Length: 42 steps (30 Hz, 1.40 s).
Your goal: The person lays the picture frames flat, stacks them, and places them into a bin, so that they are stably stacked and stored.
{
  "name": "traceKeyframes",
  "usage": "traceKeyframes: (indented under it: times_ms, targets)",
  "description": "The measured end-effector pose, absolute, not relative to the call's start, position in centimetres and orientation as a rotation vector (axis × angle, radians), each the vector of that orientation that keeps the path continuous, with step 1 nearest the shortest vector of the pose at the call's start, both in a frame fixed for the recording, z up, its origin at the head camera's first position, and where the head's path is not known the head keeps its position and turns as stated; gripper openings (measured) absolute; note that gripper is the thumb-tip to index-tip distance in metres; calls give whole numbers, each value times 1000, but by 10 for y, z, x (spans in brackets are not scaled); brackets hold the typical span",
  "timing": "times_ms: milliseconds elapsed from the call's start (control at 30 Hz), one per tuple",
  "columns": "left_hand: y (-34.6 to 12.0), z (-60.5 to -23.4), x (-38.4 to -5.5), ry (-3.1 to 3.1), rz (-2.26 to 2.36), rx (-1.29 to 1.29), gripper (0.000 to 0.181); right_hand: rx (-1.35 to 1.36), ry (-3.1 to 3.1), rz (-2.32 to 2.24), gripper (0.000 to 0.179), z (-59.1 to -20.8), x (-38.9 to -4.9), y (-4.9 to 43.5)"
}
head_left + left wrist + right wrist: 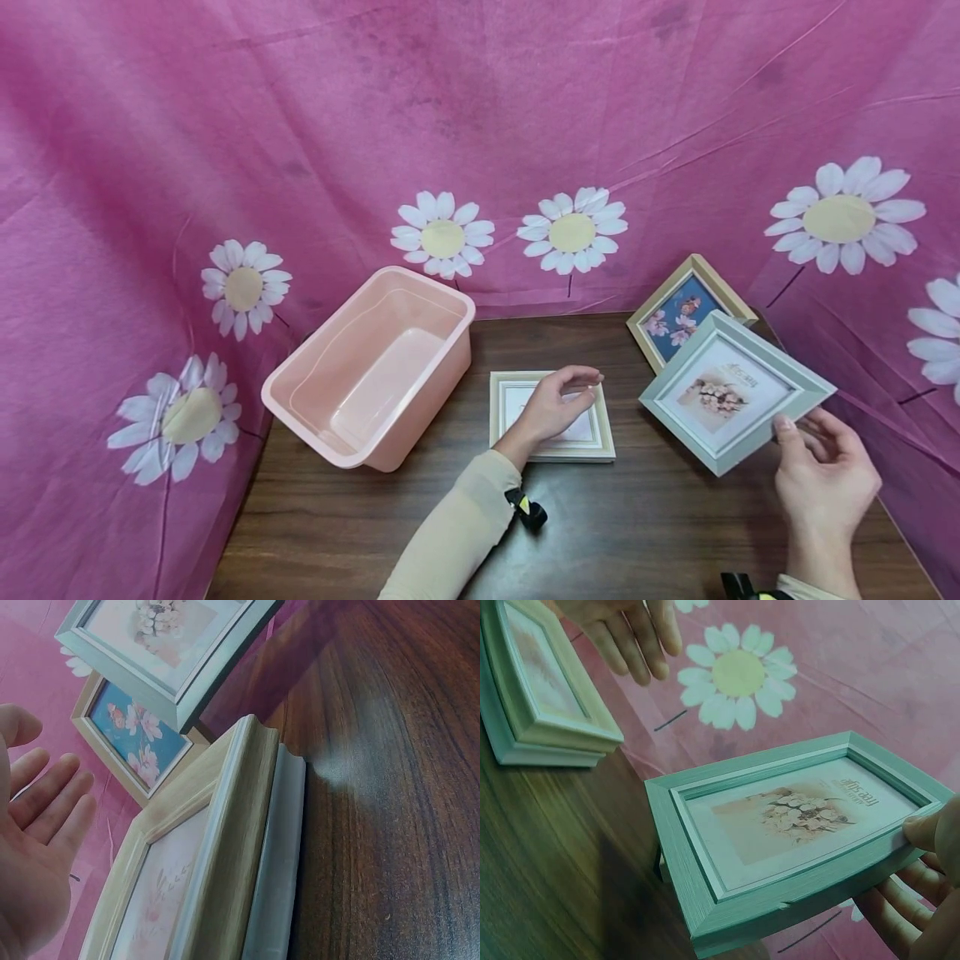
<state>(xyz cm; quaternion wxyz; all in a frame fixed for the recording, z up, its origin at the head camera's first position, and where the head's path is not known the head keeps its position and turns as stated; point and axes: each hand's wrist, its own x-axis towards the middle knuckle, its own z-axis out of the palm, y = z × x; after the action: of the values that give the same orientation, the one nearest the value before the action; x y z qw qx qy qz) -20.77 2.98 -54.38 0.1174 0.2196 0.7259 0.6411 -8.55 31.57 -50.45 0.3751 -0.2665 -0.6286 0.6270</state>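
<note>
Between thumb and fingers, my right hand (pixel 825 475) grips a pale green picture frame (pixel 686 408) by its right corner, tilted above the table. Its print of blossoms faces up. Over a cream picture frame (pixel 498 417) hovers my left hand (pixel 558 406), fingers loosely bent and holding nothing. That cream frame lies flat on a whitish frame (pixel 277 855), seen beneath it in the left wrist view. A light wood frame (pixel 660 296) with a blue flower picture stands behind the green one, which partly covers it.
A pink plastic tub (pixel 435 400) stands on the left of the dark wooden table (pixel 600 533). Behind and at both sides hangs a magenta cloth (pixel 480 125) with white daisies.
</note>
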Motion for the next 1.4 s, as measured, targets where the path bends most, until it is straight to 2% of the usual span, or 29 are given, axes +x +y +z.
traceKeyframes:
  times_ms: [367,867,1400]
  targets:
    - [29,-540,-208,2089,1891,638,37,-642,-1756,1476,39,-497,-87,298]
    - [32,-537,-210,2096,1893,676,34,-472,-1588,1738,44,-494,-91,282]
    - [29,-537,-211,2101,1904,643,36,-412,-1661,1723,47,-487,-94,264]
